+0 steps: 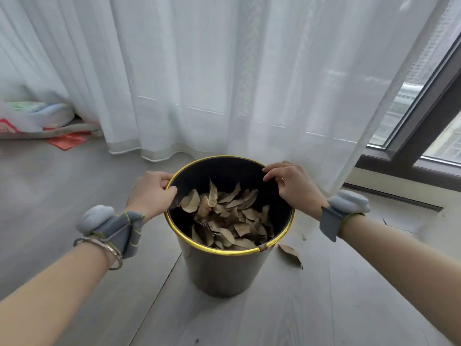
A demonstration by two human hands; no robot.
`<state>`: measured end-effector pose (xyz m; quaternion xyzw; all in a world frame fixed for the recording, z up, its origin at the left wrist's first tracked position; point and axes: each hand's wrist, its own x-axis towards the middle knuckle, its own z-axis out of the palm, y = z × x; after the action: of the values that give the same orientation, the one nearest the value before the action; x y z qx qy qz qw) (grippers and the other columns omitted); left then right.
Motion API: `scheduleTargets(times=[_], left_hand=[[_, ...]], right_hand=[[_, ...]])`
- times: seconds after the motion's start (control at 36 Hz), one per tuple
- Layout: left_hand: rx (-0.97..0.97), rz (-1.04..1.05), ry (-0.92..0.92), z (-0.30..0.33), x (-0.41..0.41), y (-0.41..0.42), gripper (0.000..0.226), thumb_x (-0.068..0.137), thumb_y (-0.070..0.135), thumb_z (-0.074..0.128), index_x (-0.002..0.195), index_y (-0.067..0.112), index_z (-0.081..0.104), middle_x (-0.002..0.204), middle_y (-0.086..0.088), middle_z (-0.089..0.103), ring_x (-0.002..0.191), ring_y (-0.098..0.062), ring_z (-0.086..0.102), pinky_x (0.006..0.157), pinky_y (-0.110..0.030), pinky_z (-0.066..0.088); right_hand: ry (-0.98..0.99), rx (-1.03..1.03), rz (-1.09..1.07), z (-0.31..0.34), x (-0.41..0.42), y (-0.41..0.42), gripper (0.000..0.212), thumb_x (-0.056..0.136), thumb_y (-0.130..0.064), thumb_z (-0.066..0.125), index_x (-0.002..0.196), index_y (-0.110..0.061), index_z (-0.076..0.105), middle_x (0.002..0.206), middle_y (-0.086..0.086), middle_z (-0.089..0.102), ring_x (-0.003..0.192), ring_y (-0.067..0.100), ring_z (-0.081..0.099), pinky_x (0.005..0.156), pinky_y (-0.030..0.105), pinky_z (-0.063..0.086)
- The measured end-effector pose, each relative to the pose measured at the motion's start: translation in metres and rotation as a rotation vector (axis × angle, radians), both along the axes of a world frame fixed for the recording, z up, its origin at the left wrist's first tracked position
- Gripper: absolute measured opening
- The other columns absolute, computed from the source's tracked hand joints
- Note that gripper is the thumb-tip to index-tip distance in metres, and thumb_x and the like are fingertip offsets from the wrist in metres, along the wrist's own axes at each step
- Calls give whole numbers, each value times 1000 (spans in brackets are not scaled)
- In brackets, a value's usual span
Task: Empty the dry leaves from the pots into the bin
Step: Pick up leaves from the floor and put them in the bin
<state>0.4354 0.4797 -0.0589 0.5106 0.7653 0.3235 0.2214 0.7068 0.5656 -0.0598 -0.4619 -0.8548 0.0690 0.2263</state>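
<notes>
Bin (219,268) of dry leaves (224,218), both hands' fingers (163,182) gripping rim, curtain (224,71) behind.

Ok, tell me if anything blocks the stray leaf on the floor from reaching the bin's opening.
Nothing visible does. The loose dry brown leaf lies on the grey wooden floor just right of the dark gold-rimmed bin, whose mouth is open; both hands grip only its rim.

Soft daylight filters through the sheer curtain (224,71); wide-angle edges bend, right side slightly blurred.
</notes>
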Motion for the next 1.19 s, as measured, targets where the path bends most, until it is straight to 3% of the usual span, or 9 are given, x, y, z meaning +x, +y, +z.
scheduleTargets(times=[0.17, 0.28, 0.44, 0.61, 0.69, 0.75, 0.83, 0.97, 1.19], left_hand=[[125, 60, 88, -1, 4, 1, 43, 88, 35, 62, 126, 17, 57, 123, -2, 64, 113, -23, 59, 100, -38, 45], [585, 9, 243, 15, 44, -20, 29, 90, 28, 61, 116, 14, 60, 113, -2, 62, 104, -23, 57, 86, -31, 46], [895, -646, 230, -20, 134, -69, 8, 89, 17, 61, 94, 12, 64, 89, 2, 65, 81, -16, 60, 73, -23, 50], [480, -968, 444, -120, 196, -77, 28, 68, 40, 55, 90, 29, 43, 73, 15, 62, 72, -2, 53, 44, -18, 46], [104, -960, 402, -150, 220, -68, 64, 42, 50, 78, 92, 32, 43, 73, 17, 61, 67, 3, 60, 42, -13, 45], [-20, -823, 303, -154, 229, -57, 61, 58, 48, 79, 109, 30, 50, 96, 16, 61, 88, -1, 64, 59, -15, 49], [-202, -625, 106, -167, 245, -31, 46, 95, 23, 49, 138, 26, 33, 134, 3, 45, 121, -19, 50, 93, -31, 43], [-283, -428, -166, -182, 256, 16, 45, 94, 15, 47, 136, 27, 35, 129, -6, 49, 115, -25, 54, 96, -31, 41], [-358, -375, -205, -193, 271, 38, 39, 96, 18, 47, 135, 18, 45, 135, -7, 42, 123, -24, 47, 99, -27, 37]], right_hand=[[315, 59, -68, -8, 1, -2, 23, 89, 3, 54, 97, -6, 74, 109, 3, 68, 98, 17, 63, 92, 22, 50], [503, 65, -234, -18, 19, -5, 20, 92, -3, 54, 104, -5, 70, 100, 0, 64, 86, 10, 58, 76, 0, 43], [267, -82, -386, -60, 62, -9, 21, 92, -12, 56, 109, -6, 67, 105, 8, 68, 89, 20, 62, 85, 34, 53], [-50, -299, -357, -97, 87, -18, 27, 93, -18, 55, 117, -8, 62, 111, 6, 63, 99, 18, 59, 90, 29, 48], [-170, -393, -346, -116, 93, -18, 31, 94, -22, 53, 122, -11, 59, 118, 4, 60, 108, 18, 55, 93, 27, 44], [-212, -449, -358, -129, 95, -18, 32, 93, -25, 54, 123, -13, 57, 122, 2, 58, 112, 17, 54, 95, 29, 45], [-237, -510, -398, -147, 95, -20, 34, 93, -25, 54, 125, -14, 55, 126, 2, 56, 114, 18, 53, 96, 29, 44], [-179, -643, -465, -174, 97, -19, 36, 94, -16, 52, 129, -12, 53, 130, 7, 55, 115, 22, 54, 95, 28, 44], [-22, -751, -608, -188, 100, -18, 37, 93, -5, 48, 130, -8, 53, 127, 10, 59, 117, 24, 56, 99, 29, 44]])
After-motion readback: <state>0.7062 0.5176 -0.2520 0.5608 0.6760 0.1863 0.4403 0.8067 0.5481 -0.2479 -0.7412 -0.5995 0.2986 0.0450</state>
